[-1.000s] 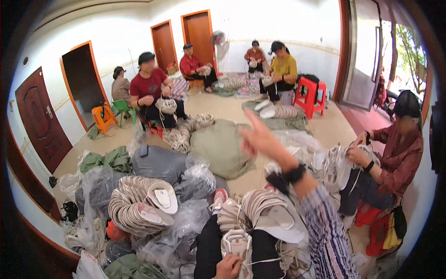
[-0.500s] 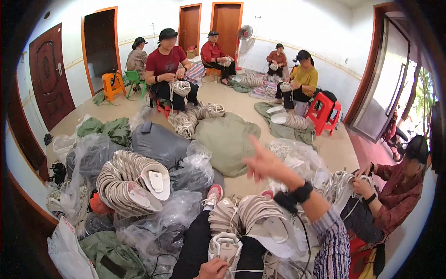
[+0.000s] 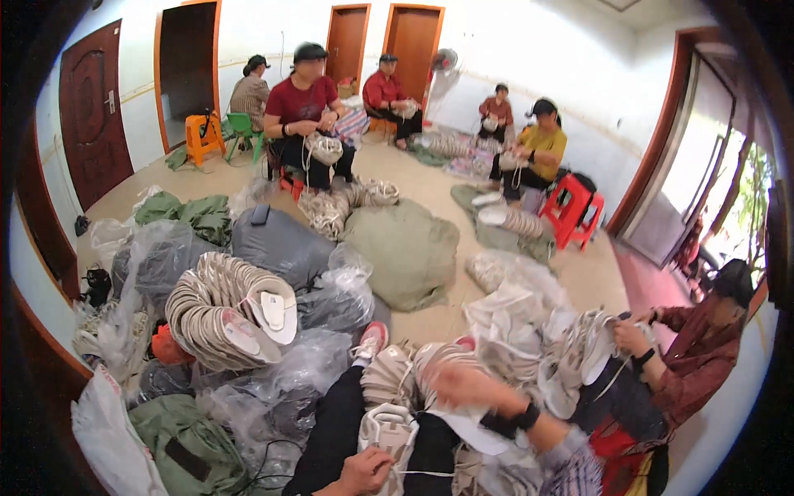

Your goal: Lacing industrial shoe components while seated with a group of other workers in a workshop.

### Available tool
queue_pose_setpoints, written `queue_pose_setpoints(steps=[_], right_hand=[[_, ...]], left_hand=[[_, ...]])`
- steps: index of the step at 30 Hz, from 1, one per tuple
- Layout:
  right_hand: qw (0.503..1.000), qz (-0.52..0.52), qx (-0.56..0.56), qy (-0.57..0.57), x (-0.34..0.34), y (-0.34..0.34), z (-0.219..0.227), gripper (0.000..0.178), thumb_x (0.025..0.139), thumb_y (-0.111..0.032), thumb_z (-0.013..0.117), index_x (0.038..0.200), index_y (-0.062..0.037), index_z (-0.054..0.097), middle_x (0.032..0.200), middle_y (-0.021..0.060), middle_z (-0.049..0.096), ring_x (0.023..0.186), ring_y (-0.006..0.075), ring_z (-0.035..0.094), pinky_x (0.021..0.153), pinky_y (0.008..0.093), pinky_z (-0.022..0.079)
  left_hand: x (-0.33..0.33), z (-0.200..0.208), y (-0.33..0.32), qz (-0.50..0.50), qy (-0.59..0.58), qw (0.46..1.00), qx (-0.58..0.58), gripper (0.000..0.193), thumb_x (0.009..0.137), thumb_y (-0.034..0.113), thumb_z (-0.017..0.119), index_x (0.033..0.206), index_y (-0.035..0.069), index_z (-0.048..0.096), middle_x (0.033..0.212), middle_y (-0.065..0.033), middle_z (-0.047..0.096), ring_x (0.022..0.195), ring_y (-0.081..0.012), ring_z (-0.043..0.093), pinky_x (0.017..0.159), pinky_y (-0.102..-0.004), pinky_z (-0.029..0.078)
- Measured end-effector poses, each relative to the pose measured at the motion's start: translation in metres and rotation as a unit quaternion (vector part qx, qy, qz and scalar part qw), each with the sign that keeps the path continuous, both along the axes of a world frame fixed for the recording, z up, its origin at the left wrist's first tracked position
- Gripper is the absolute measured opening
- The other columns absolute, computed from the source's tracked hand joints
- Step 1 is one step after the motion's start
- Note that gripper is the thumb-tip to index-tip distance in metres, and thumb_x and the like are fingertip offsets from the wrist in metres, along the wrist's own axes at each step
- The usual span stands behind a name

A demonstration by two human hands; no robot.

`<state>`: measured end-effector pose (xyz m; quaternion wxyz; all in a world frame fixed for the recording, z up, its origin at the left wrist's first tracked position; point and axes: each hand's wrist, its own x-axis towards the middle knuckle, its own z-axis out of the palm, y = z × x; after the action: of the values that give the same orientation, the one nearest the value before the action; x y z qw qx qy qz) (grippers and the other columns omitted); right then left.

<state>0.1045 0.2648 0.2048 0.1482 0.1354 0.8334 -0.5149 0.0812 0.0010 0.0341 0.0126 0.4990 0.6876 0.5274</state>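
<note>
A beige and white shoe upper (image 3: 389, 428) rests upright between my thighs, with a white lace (image 3: 430, 474) stretching from it to the right. The fingers of my left hand (image 3: 365, 473) close on the left side of this upper. Over a bundle of stacked shoe uppers (image 3: 451, 364) hovers my right hand (image 3: 473, 385); motion smears its fingers, so their state cannot be told. The wrist above it has a black band (image 3: 523, 417), and the sleeve is striped. Another bundle of uppers (image 3: 387, 376) stands just beyond the one in my left hand.
To the left, a large ring of stacked uppers (image 3: 231, 310) lies on plastic bags and grey sacks (image 3: 281, 248). A green cloth (image 3: 401, 248) covers the floor ahead. Close on the right, a co-worker (image 3: 703, 347) handles uppers. Several other people sit farther off, near red stools (image 3: 566, 211).
My right hand has come down and toward me, from pointing out over the floor to above the stacked uppers. My left hand stays at the shoe upper. The view has shifted slightly.
</note>
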Motion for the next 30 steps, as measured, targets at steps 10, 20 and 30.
queue_pose_setpoints(steps=[10,20,30], right_hand=[[0.918,-0.139,0.206,0.309,0.137,-0.168,-0.161,0.022,0.084,-0.013,0.053,0.102,0.0006,0.053,0.086,0.0212,0.054,0.082,0.0385,0.052,0.073,0.0428,0.043],[0.919,-0.123,0.329,0.181,0.138,-0.172,-0.155,0.019,0.087,-0.022,0.051,0.09,-0.0038,0.055,0.071,0.0221,0.056,0.066,0.0389,0.054,0.063,0.0483,0.042],[0.911,-0.163,0.34,0.165,0.168,-0.143,-0.132,0.027,0.081,-0.031,0.059,0.073,-0.0057,0.064,0.064,0.016,0.06,0.062,0.034,0.06,0.057,0.0432,0.046]], left_hand=[[0.012,-0.013,-0.007,-0.01,0.006,1.0,-0.027,0.01,0.079,0.013,0.058,0.085,0.005,0.06,0.082,-0.0178,0.058,0.073,-0.0372,0.057,0.063,-0.0408,0.047],[0.01,-0.01,-0.008,-0.02,-0.011,0.996,-0.089,0.008,0.08,0.013,0.058,0.084,0.007,0.061,0.077,-0.0104,0.056,0.069,-0.0291,0.058,0.059,-0.0351,0.047],[0.006,-0.006,0.0,-0.022,-0.003,0.995,-0.096,0.009,0.079,0.014,0.059,0.084,0.007,0.062,0.077,-0.0099,0.056,0.064,-0.0254,0.058,0.058,-0.0334,0.047]])
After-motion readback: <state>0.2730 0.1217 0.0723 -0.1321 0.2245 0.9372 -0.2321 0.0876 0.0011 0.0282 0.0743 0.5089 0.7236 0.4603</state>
